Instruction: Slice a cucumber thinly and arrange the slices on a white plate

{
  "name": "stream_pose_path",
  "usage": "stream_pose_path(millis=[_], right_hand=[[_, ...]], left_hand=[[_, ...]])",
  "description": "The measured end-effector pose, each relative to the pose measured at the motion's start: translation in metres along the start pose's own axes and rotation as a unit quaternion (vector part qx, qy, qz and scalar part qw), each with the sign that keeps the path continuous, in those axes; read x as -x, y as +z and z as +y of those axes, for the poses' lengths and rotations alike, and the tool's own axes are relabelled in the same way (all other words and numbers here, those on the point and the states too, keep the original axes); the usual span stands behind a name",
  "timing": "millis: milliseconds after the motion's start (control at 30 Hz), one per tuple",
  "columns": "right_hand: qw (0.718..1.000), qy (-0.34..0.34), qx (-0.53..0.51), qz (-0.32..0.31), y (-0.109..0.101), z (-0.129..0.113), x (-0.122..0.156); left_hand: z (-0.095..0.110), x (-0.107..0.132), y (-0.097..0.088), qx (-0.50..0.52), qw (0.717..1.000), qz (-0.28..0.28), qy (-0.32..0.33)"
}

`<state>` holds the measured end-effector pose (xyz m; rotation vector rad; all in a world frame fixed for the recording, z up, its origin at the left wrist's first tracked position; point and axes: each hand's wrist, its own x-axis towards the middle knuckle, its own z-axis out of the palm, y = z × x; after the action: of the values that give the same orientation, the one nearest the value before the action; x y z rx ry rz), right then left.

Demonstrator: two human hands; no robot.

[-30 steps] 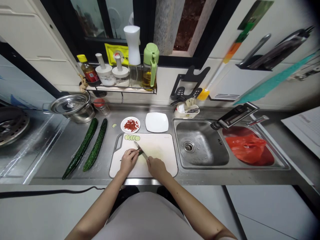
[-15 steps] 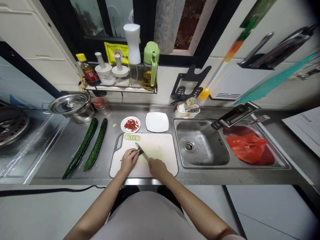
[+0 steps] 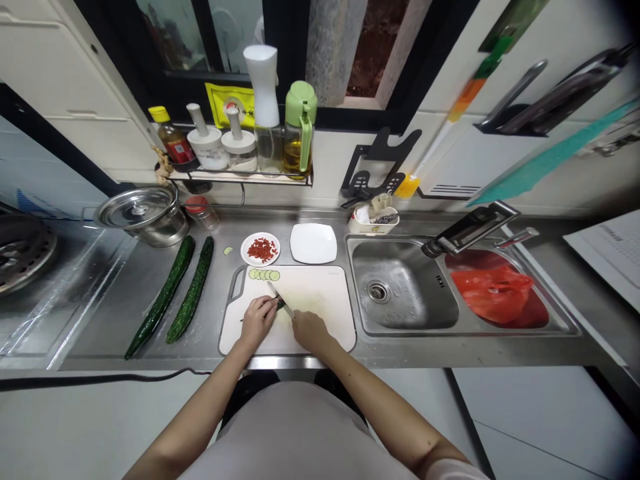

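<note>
On the white cutting board point(image 3: 320, 287), my right hand point(image 3: 311, 331) is closed round the handle of a knife point(image 3: 274, 291), whose blade points up and to the left. My left hand point(image 3: 259, 320) presses its fingers on a small dark green cucumber piece point(image 3: 281, 303), mostly hidden beneath fingers and blade. The blade lies against or just over this piece; I cannot tell if it has cut in. Along the board's top edge lies a row of overlapping cucumber slices point(image 3: 264, 275).
Two whole cucumbers point(image 3: 161, 300) lie left of the board. Behind it stand a plate of red berries point(image 3: 261, 249) and a white square plate point(image 3: 313, 243). A sink point(image 3: 405, 287) is at right, a lidded pot point(image 3: 143, 213) at back left, a condiment rack point(image 3: 245, 175) above.
My right hand and the knife have shifted slightly left and up. The left hand stays almost where it was, still on the cucumber piece.
</note>
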<state>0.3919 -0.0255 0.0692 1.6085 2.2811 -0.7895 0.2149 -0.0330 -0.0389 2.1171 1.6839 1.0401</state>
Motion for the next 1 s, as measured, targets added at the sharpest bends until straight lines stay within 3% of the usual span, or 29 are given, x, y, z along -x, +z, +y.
stream_pose_path(millis=[367,767,1000], right_hand=[[1.0,0.013,0.004,-0.014,0.003,0.005,0.006],[0.999,-0.021,0.012,0.029,0.015,0.002,-0.016],[1.0,-0.003,0.013,0.003,0.013,0.006,-0.007]], left_hand=[[0.0,-0.001,0.0,0.0,1.0,-0.004,0.001],[-0.001,-0.001,0.0,-0.001,1.0,-0.006,0.007],[-0.003,-0.001,0.001,0.004,1.0,-0.006,0.011]])
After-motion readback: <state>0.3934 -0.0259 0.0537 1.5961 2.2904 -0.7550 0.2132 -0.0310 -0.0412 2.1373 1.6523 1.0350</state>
